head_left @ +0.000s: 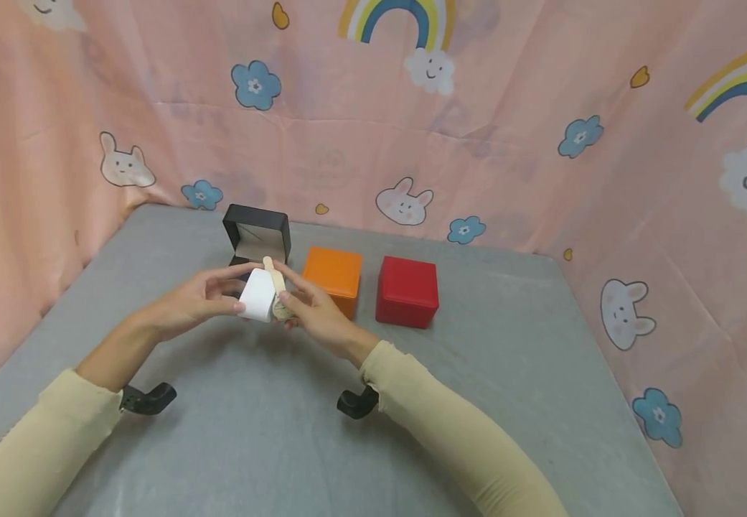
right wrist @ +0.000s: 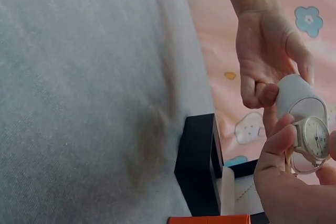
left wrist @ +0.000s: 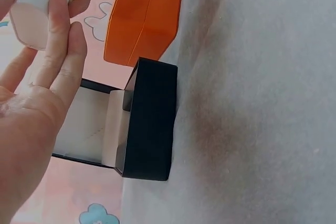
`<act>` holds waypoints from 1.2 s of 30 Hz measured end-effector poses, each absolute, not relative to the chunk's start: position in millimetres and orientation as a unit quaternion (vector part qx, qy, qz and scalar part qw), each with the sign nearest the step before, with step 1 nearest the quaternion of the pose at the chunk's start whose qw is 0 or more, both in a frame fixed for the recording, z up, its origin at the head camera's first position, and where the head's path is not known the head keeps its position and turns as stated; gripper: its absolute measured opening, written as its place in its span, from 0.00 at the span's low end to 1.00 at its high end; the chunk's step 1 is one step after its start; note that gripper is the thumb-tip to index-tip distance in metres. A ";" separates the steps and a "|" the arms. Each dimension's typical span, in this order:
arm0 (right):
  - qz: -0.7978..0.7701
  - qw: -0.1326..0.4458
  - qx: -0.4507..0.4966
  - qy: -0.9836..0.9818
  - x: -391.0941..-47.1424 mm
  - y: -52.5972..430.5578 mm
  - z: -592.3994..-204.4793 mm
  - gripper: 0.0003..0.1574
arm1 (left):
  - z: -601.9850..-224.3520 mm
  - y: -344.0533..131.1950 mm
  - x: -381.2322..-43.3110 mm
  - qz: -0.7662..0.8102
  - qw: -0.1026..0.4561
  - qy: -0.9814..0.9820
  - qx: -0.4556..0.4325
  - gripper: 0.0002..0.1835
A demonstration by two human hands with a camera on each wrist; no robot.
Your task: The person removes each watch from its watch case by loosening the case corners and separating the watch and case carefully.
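Observation:
My left hand (head_left: 194, 298) grips a white watch cushion (head_left: 257, 295) between thumb and fingers. At the cushion's right end, my right hand (head_left: 323, 316) pinches a wristwatch (right wrist: 316, 137) with a round pale dial and a cream strap (head_left: 275, 277). One end of the strap points up past the cushion in the head view. In the right wrist view the dial overlaps the cushion's end face. Both hands hold these things up in front of an open black watch box (left wrist: 152, 121), whose pale lining shows. Part of this box is hidden behind the hands in the head view.
An orange box (head_left: 333, 271), closed, stands right of the black one, partly behind my right hand. Farther right is a closed red box (head_left: 407, 291). Grey cloth (head_left: 509, 373) covers the table, and a pink patterned curtain (head_left: 321, 136) hangs behind it.

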State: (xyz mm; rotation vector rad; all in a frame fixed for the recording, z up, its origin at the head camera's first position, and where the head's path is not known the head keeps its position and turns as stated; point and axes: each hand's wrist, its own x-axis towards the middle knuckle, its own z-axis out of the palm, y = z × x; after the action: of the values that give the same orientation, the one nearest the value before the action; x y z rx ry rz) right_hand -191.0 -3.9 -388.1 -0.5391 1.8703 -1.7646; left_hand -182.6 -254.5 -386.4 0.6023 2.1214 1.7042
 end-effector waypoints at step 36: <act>-0.665 0.221 -0.217 0.680 -189.7 -5.1 -397.8 0.26 | -388.1 -292.3 -184.9 0.696 0.200 0.640 0.259 0.32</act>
State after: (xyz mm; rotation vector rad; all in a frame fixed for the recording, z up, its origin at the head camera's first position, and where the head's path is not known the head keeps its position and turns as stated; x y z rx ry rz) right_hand -189.7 -5.1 -397.8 -0.5993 1.8784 -1.8387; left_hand -184.9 -292.3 -388.1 0.7233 1.7881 1.9444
